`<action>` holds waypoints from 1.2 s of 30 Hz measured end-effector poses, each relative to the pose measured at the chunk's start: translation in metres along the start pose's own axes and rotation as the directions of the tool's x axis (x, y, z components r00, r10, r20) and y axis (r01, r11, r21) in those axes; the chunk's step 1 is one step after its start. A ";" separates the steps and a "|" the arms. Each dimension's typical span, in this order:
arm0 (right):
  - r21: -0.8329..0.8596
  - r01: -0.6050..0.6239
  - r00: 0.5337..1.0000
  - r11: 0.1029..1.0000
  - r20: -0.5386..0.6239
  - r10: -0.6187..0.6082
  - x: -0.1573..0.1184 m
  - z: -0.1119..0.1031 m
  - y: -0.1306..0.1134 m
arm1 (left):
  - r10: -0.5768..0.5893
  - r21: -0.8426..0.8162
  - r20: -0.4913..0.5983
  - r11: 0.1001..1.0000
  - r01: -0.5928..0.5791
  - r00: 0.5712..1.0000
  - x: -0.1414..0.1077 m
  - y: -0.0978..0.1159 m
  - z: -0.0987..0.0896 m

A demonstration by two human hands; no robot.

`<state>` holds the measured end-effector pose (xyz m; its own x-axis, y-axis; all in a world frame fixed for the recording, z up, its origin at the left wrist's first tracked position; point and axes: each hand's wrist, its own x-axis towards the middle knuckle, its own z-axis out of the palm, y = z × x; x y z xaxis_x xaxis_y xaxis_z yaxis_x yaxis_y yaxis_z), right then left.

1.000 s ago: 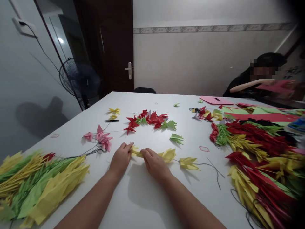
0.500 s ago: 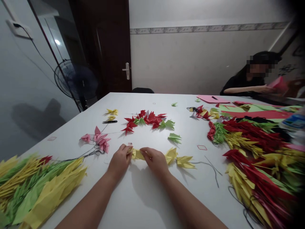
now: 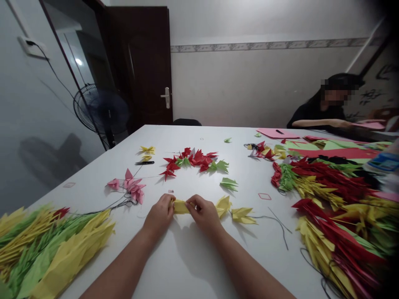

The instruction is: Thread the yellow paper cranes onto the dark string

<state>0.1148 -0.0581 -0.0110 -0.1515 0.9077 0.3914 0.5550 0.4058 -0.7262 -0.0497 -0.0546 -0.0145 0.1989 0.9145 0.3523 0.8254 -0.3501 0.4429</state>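
Note:
My left hand [image 3: 160, 211] pinches one end of a yellow folded paper piece [image 3: 181, 207] just above the white table. The other end is between the thumb and fingers of my right hand [image 3: 204, 211]. Beside my right hand lie yellow paper cranes [image 3: 243, 215], with a dark cord [image 3: 274, 222] running from them. Whether these join the piece in my hands is hidden. A green folded paper [image 3: 229, 184] sits beyond my right hand. Pink paper cranes [image 3: 134, 189] on dark cord lie to the left of my left hand.
Red and green cranes [image 3: 195, 160] form an arc mid-table, near a small black cutter [image 3: 145, 162]. Long bundles of strung cranes cover the left corner [image 3: 75, 249] and right side [image 3: 330, 178]. A person [image 3: 327, 108] sits at the far right, handling pink paper [image 3: 369, 125].
The yellow paper between my hands now faces me flatter. The view has tilted up slightly. The person at the far right has lowered the pink paper.

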 end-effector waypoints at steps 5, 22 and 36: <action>0.052 -0.034 0.998 0.998 -0.060 0.037 0.001 0.000 0.002 | 0.006 -0.161 0.011 0.987 -0.004 1.000 -0.001 -0.004 -0.004; -0.004 0.011 0.995 1.000 0.094 -0.011 0.001 -0.002 -0.001 | -0.008 -0.324 0.042 0.946 0.021 0.999 -0.003 -0.015 0.001; 0.058 0.065 0.988 0.996 0.134 -0.072 0.000 -0.001 0.002 | 0.068 -0.182 0.080 0.982 -0.052 0.994 -0.003 -0.013 -0.003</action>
<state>0.1171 -0.0576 -0.0119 -0.2992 0.8821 0.3638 0.4959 0.4695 -0.7305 -0.0628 -0.0536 -0.0186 0.2959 0.9020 0.3143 0.7038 -0.4283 0.5668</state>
